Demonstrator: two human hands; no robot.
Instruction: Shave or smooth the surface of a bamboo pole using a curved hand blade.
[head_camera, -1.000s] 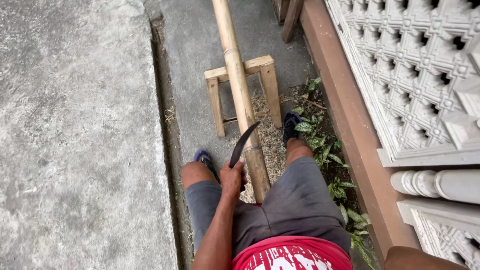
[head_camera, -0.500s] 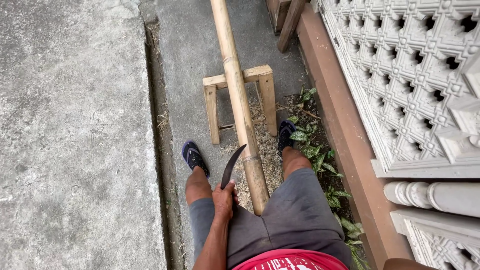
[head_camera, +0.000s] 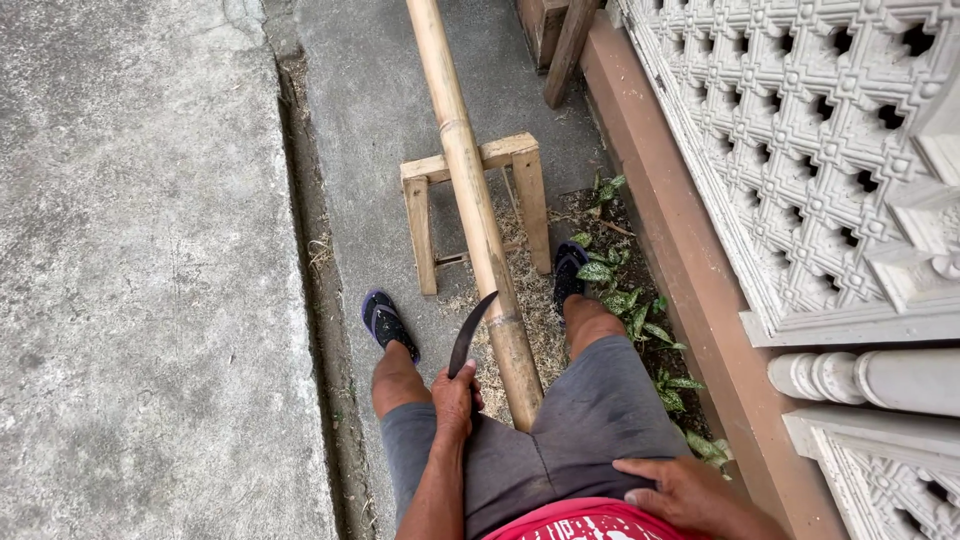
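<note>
Fingers (head_camera: 458, 385) of the left hand (head_camera: 455, 398) are wrapped tight round the handle of a curved blade (head_camera: 470, 333); no gap shows, full fist. Blade curves up & fwd from the fist, dark, tip near the pole (head_camera: 478, 215), just left of it; can't tell if edge touches. Right hand (head_camera: 678, 492) lies flat on the right thigh, fingers spread loose, holding nothing. It wasn't in view 0.5 s ago; now it shows at the bottom edge by the red shirt hem.

Pole: long bamboo, runs from between the knees up & away, resting across a small wooden stool (head_camera: 470, 205). Its near end sits betw. the legs, against grey shorts. Vs. earlier frames: blade and fist in about the same spot by the pole, wrist slightly lower than 1 s ago. Pale shavings (head_camera: 540, 320) litter the ground under the pole.

Feet in dark sandals, one each side of the pole; left one (head_camera: 385, 322) on concrete, right one by green weeds (head_camera: 635, 310) along a brown kerb. White patterned wall (head_camera: 800, 150) on the right.
</note>
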